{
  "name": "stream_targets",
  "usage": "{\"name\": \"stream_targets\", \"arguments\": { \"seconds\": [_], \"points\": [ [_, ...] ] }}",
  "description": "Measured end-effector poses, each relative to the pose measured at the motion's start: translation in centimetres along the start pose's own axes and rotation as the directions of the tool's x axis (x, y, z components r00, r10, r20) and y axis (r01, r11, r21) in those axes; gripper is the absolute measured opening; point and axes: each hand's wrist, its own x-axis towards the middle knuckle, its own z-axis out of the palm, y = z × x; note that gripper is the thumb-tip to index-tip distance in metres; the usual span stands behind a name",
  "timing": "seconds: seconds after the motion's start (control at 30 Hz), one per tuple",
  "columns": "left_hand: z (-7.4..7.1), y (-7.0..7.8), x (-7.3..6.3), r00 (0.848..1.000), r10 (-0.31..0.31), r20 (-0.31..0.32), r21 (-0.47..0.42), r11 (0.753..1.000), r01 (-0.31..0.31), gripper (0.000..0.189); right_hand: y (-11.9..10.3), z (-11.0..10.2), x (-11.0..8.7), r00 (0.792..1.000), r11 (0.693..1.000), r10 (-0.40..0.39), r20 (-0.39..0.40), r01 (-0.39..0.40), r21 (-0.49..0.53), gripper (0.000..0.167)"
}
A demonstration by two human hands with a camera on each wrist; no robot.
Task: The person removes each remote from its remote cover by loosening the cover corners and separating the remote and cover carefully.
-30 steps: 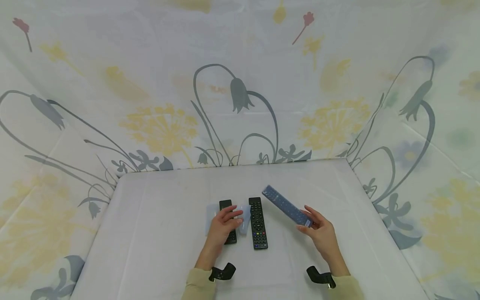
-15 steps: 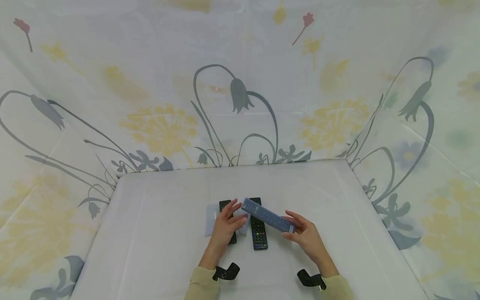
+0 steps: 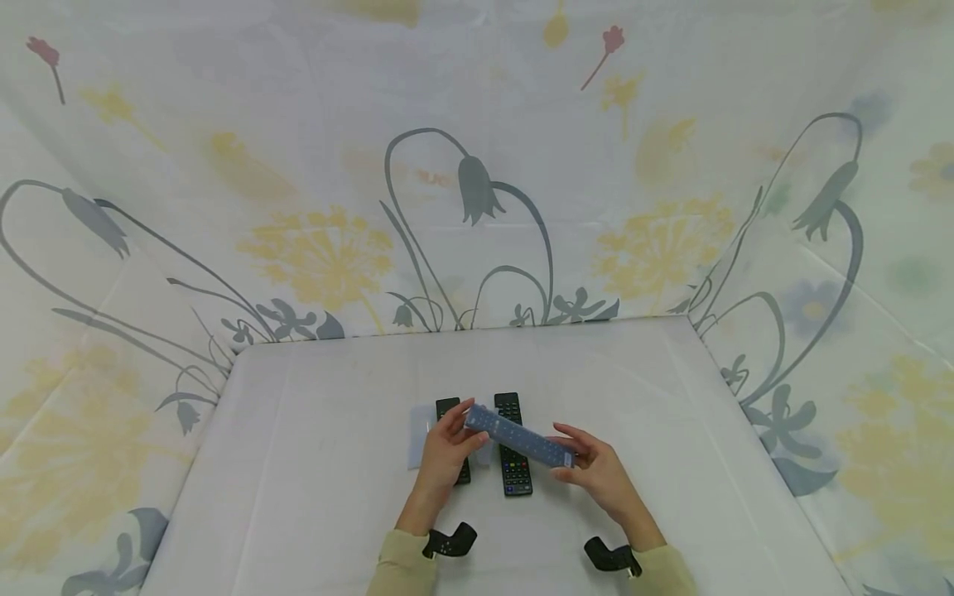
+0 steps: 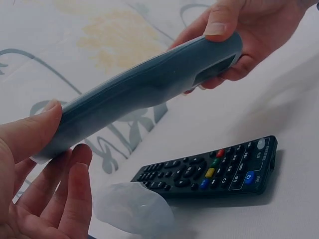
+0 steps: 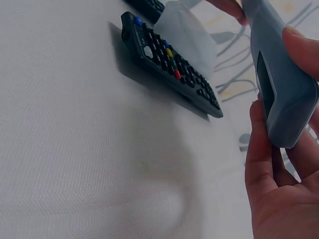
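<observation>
A blue remote control (image 3: 519, 435) with pale button dots and a smooth blue-grey back is held between both hands above the table. My left hand (image 3: 443, 451) pinches its far-left end, with the thumb on one side and fingers on the other in the left wrist view. At the other end, near a dark window in the casing, my right hand (image 3: 595, 469) grips it between thumb and fingers. Beneath it lies a black remote control (image 3: 517, 480), buttons up. A second black remote control (image 3: 464, 473) is partly hidden by my left hand.
Translucent bluish plastic (image 3: 420, 434) lies around the left black remote, and a crumpled piece (image 4: 133, 209) touches the other one. The white-covered table (image 3: 320, 463) meets a floral cloth backdrop (image 3: 328, 165) at its far and side edges.
My right hand has carried the blue remote leftward and lower, over the black remote. My left hand, earlier apart from it, now pinches its left end.
</observation>
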Motion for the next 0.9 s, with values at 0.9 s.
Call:
{"name": "stream_targets", "arguments": {
  "seconds": [0.9],
  "points": [
    [0.6,-0.2,-0.6,0.990,-0.137,-0.011,0.074,0.988,0.138,0.035,-2.4,-0.4,0.0,0.965,0.983,-0.164,-0.207,0.176,0.044,0.040]
  ]
}}
